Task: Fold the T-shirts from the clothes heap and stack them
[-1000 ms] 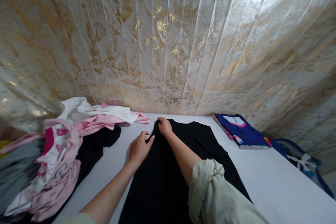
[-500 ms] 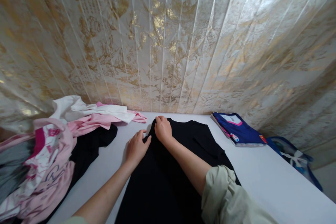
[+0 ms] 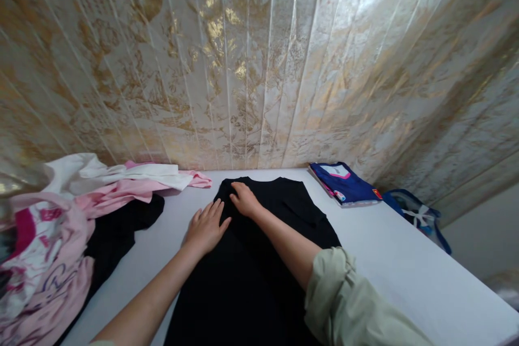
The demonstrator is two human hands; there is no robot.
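Both hands flat on a black garment spread over the white bench.

The left hand (image 3: 206, 228) lies palm down with fingers spread, straddling the garment's left edge, its fingertips on the cloth and its heel over bare bench (image 3: 405, 265). The right hand (image 3: 244, 200), its pale green sleeve (image 3: 348, 303) rolled above the elbow, rests open on the black garment (image 3: 259, 259) just beside the left, near the collar; whether its fingertips pinch a fold is hard to tell. The garment lies flat along the middle of the bench, neckline toward the gold-patterned curtain (image 3: 259, 65). To the left sits a heap of pink, white and black clothes (image 3: 73, 221). To the right, well apart, a folded blue garment (image 3: 344, 184) lies near the curtain, with a blue bag (image 3: 417, 213) beyond the bench edge.
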